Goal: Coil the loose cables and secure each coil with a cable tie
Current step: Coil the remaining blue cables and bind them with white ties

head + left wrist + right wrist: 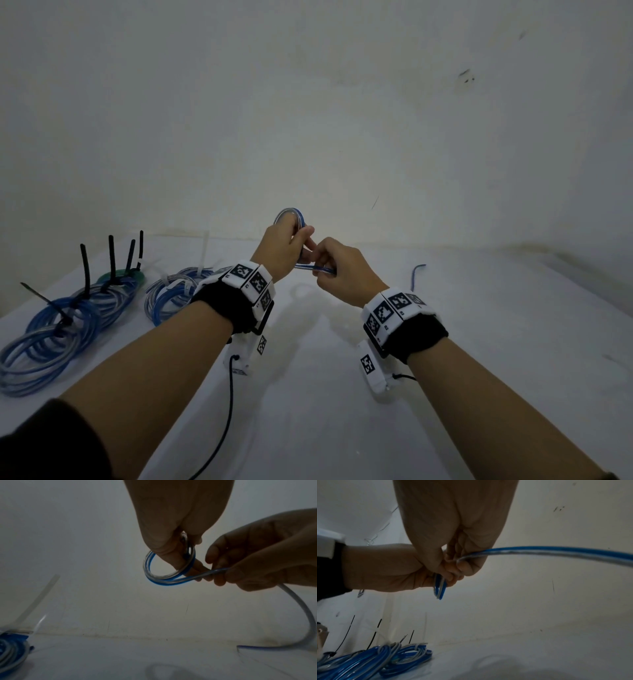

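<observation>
A blue-and-clear cable [293,215] is held up above the white table, wound into a small loop [167,574]. My left hand [291,243] pinches that loop between thumb and fingers. My right hand [329,262] grips the cable's running part [539,551] just beside the loop, its fingers curled round it. From there the cable hangs down to the table, and its free end [418,270] lies to the right. The loop shows edge-on [440,588] below both hands in the right wrist view.
Several blue cable coils [61,329] bound with black ties [85,270] and white ties [178,284] lie at the table's left [376,660]. A white wall [342,120] stands close behind. Bare table surface [479,342] spreads in front and to the right.
</observation>
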Demonstrator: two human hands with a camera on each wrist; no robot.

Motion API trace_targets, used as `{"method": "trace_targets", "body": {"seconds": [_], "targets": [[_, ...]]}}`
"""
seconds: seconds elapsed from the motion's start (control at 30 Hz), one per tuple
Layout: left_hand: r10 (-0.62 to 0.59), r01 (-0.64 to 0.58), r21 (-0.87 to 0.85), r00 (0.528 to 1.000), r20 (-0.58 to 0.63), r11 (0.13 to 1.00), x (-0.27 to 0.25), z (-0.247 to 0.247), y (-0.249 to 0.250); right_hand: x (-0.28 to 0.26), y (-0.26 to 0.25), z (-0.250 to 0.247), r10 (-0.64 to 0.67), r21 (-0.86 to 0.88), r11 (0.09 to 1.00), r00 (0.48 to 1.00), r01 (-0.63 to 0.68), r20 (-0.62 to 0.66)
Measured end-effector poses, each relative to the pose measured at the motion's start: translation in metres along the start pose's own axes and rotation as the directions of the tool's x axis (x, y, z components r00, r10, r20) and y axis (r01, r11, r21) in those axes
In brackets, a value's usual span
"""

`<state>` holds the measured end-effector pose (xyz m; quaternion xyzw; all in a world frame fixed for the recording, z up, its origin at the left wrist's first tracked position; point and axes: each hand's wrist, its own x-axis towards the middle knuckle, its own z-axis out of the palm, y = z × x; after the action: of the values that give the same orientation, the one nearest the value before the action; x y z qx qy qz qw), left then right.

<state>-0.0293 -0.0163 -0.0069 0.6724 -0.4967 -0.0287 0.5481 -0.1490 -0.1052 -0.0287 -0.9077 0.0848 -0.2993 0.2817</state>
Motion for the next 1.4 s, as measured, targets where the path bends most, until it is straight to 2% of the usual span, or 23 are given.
{"method": "trace_targets", "body": {"seconds": [0.07,0.23,0.3,0.4,0.6,0.73,0.87,1.03,1.13,1.2,1.3,1.4], "targets": [[-0.003,0.0,0.1,1.0,0.028,0.995,-0.001,0.001,0.0,0.0,0.001,-0.001,-0.052,-0.047,0.998,0.998,0.05,-0.033],[-0.118,0.1,0.104,0.976,0.183,0.99,-0.004,0.001,-0.005,0.005,0.008,-0.013,-0.166,-0.255,0.957,0.983,0.14,-0.083],[-0.118,0.084,0.154,0.966,0.228,0.985,-0.004,0.001,-0.008,0.007,0.011,-0.016,-0.238,-0.311,0.93,0.966,0.197,-0.101],[-0.092,0.07,0.088,0.954,0.285,0.994,-0.005,0.002,-0.007,0.009,0.012,-0.018,-0.318,-0.393,0.888,0.937,0.24,-0.146],[-0.204,0.219,0.003,0.903,0.378,0.976,-0.008,-0.004,0.002,0.006,0.021,-0.024,-0.236,-0.454,0.883,0.949,0.12,-0.208],[-0.243,0.24,0.071,0.836,0.492,0.968,-0.01,-0.009,0.006,0.005,0.026,-0.024,-0.179,-0.468,0.879,0.974,0.093,-0.141],[-0.221,0.268,-0.004,0.804,0.553,0.963,-0.01,-0.015,0.007,0.006,0.019,-0.026,-0.085,-0.491,0.869,0.996,0.057,-0.035],[-0.225,0.357,-0.206,0.849,0.478,0.911,-0.009,-0.02,0.008,0.005,0.024,-0.025,0.046,-0.382,0.921,0.995,-0.077,-0.091],[-0.24,0.397,-0.347,0.877,0.416,0.85,-0.006,-0.024,0.008,-0.001,0.029,-0.021,0.097,-0.147,0.983,0.989,-0.113,-0.114],[-0.246,0.414,-0.419,0.884,0.398,0.808,-0.005,-0.027,0.008,-0.003,0.029,-0.02,0.11,-0.022,0.993,0.983,-0.115,-0.144],[-0.225,0.436,-0.495,0.875,0.429,0.751,-0.004,-0.031,0.007,-0.002,0.032,-0.022,0.118,-0.038,0.991,0.975,-0.127,-0.188],[-0.215,0.45,-0.551,0.872,0.439,0.703,-0.003,-0.035,0.007,0.0,0.038,-0.024,0.062,-0.148,0.984,0.964,-0.103,-0.259]]}}
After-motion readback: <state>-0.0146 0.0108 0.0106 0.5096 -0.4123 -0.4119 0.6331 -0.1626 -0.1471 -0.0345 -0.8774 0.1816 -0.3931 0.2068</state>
